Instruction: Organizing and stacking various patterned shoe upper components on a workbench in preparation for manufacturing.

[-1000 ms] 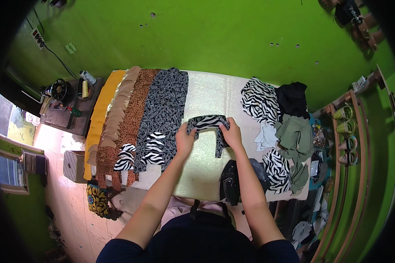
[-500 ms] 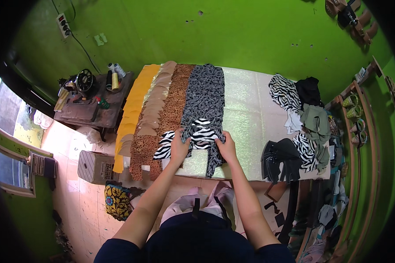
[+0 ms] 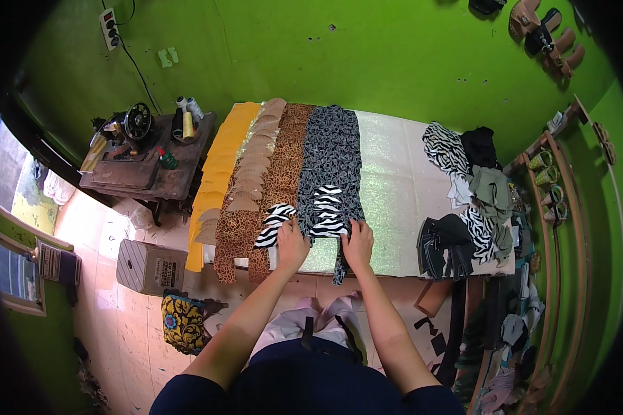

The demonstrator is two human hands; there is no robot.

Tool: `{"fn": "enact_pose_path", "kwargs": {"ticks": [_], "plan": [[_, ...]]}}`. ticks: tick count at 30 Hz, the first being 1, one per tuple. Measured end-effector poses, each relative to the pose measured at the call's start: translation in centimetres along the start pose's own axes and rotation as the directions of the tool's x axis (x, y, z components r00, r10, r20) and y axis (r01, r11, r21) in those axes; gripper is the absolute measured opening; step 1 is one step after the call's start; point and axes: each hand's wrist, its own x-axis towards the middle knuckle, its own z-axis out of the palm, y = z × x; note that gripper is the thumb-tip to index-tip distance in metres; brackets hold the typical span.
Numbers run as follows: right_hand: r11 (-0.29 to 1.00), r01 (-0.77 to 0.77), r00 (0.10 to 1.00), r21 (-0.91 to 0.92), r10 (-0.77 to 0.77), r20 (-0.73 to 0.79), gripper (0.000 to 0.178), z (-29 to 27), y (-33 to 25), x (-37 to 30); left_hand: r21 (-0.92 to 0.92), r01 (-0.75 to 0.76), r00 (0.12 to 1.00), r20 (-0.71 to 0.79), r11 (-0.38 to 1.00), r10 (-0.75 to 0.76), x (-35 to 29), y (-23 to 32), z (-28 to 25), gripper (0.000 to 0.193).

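My left hand (image 3: 294,245) is closed around a small bunch of zebra-print fabric pieces (image 3: 273,227), which stick out to its left over the leopard-print row. Beside it, several more zebra-print pieces (image 3: 329,213) lie overlapped on the grey-and-black patterned pieces (image 3: 331,149). My right hand (image 3: 357,243) has its thumb and fingers at the right edge of this row, pinching the nearest patterned piece. A narrow strip of that piece hangs below the hand. Leopard-print pieces (image 3: 289,155), tan pieces (image 3: 256,162) and yellow pieces (image 3: 218,162) lie in overlapping rows to the left.
The rows lie on a pale, shiny table cover (image 3: 387,180). At its right are black cut pieces (image 3: 444,249), zebra-print scraps (image 3: 444,146) and olive cloth (image 3: 491,194). A sewing machine (image 3: 137,123) stands on a table at left. A cardboard box (image 3: 163,268) sits on the floor.
My hands have shifted slightly right as the whole view moved. The zebra-print pieces on the grey-and-black row now lie more upright and narrower, with the left-hand bunch held closer.
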Motion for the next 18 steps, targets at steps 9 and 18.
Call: {"fn": "enact_pose_path", "kwargs": {"ticks": [9, 18], "plan": [[0.918, 0.287, 0.957, -0.275, -0.285, 0.048, 0.056, 3.4, 0.2, -3.1, 0.356, -0.418, 0.905, 0.248, 0.836, 0.347, -2.6, -1.8, 2.7, 0.058], [0.926, 0.237, 0.970, -0.292, -0.209, 0.123, 0.054, 3.8, 0.5, -3.2, 0.393, -0.402, 0.904, 0.314, 0.827, 0.290, -2.3, -1.1, 2.6, 0.059]]}}
